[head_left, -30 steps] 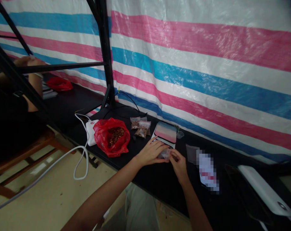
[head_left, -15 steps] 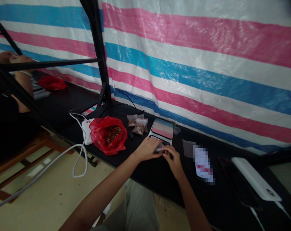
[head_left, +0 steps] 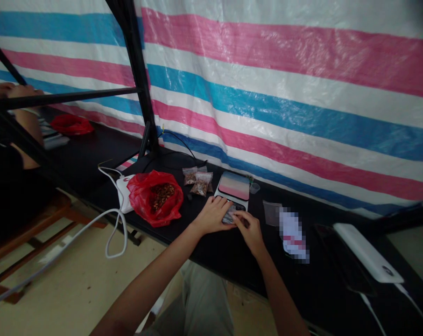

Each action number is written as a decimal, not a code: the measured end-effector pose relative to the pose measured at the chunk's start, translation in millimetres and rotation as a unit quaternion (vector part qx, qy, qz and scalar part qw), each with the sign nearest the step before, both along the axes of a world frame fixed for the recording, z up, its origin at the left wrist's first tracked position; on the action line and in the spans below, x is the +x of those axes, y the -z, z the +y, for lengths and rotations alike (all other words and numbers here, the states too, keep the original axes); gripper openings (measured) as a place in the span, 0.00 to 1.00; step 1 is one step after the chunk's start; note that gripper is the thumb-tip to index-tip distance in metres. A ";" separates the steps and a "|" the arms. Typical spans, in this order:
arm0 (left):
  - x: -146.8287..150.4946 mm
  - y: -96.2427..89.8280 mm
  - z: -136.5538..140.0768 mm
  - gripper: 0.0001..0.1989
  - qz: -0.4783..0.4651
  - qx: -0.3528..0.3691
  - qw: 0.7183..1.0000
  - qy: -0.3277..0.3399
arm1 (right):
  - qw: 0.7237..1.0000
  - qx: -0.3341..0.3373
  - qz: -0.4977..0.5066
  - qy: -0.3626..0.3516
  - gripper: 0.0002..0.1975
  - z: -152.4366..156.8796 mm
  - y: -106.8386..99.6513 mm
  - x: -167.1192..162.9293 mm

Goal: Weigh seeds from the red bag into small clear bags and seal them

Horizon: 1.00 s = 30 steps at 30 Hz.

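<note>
Just in front of a small digital scale (head_left: 235, 185) with a shiny plate, both hands meet on a small clear plastic bag (head_left: 229, 216). My left hand (head_left: 211, 216) lies across the bag's left side, thumb at its near edge. With thumb and fingertips, my right hand (head_left: 249, 228) pinches the bag's right edge. Fingers partly cover the bag, and what it holds is unclear. Behind my left hand lie several filled zip bags (head_left: 201, 184) of brown bits. Left of them, an open red plastic bag (head_left: 137, 198) holds loose brown pieces (head_left: 162, 194).
A flat clear bag (head_left: 271, 213) and a blurred-out item (head_left: 293, 235) lie to the right. Beyond are a dark phone (head_left: 344, 261) and a white power bank (head_left: 367, 252) with cables. A white power strip (head_left: 124, 191) sits left. Another person's arm (head_left: 29, 126) shows behind the black frame (head_left: 136, 60).
The view has shifted slightly. My right fingers have moved a little on the small bag, and it now looks flatter, with more of its surface showing between my hands.
</note>
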<state>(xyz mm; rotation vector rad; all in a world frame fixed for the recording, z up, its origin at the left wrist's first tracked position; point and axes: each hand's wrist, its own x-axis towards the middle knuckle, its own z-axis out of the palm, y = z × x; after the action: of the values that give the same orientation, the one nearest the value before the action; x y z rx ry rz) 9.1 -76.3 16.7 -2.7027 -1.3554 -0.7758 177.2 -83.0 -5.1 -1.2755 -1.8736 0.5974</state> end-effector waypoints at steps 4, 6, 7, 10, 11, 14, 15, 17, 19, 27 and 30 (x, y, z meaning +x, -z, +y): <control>1.6 3.6 0.2 0.27 -0.005 0.026 1.000 0.010 | 0.999 -0.040 0.020 -0.001 0.16 0.4 -1.2 0.3; 2.3 5.2 0.8 0.26 -0.011 0.032 0.999 0.009 | 0.999 -0.044 0.027 0.002 0.17 -0.4 -1.8 0.4; 2.6 5.8 1.1 0.26 -0.013 0.033 0.999 0.007 | 0.999 -0.045 0.029 0.005 0.17 -1.1 -1.5 0.3; 2.7 6.2 1.2 0.27 -0.015 0.040 0.999 0.002 | 0.997 -0.050 0.050 0.020 0.18 -2.1 1.4 -0.5; 2.4 6.0 1.1 0.28 -0.016 0.047 0.999 -0.002 | 0.996 -0.052 0.063 0.027 0.17 -1.0 2.6 -0.7; 0.5 5.5 0.9 0.34 -0.029 0.083 0.996 -0.028 | 0.990 -0.055 0.114 0.058 0.17 11.9 3.0 -0.5; -0.4 5.7 1.0 0.36 -0.038 0.096 0.994 -0.041 | 0.987 -0.054 0.133 0.070 0.17 20.2 1.4 -0.3; -2.5 6.6 1.6 0.35 -0.057 0.114 0.990 -0.064 | 0.979 -0.051 0.171 0.098 0.19 41.9 -4.2 -0.3; -4.4 7.7 2.5 0.30 -0.076 0.117 0.987 -0.084 | 0.970 -0.050 0.193 0.142 0.22 66.7 -11.7 -1.1; -9.2 6.8 2.7 0.18 -0.126 0.076 0.982 -0.121 | 0.942 -0.088 -0.087 0.313 0.22 96.2 -37.9 9.2; -10.2 6.2 2.6 0.17 -0.138 0.072 0.981 -0.113 | 0.924 -0.002 -0.172 0.342 0.19 86.9 -40.3 27.1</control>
<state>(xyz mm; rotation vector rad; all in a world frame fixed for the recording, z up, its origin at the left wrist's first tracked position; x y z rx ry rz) -1.1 -73.7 10.5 -2.3459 -1.5549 -1.2045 204.3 3.8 35.2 -1.9966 -1.5184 -0.0024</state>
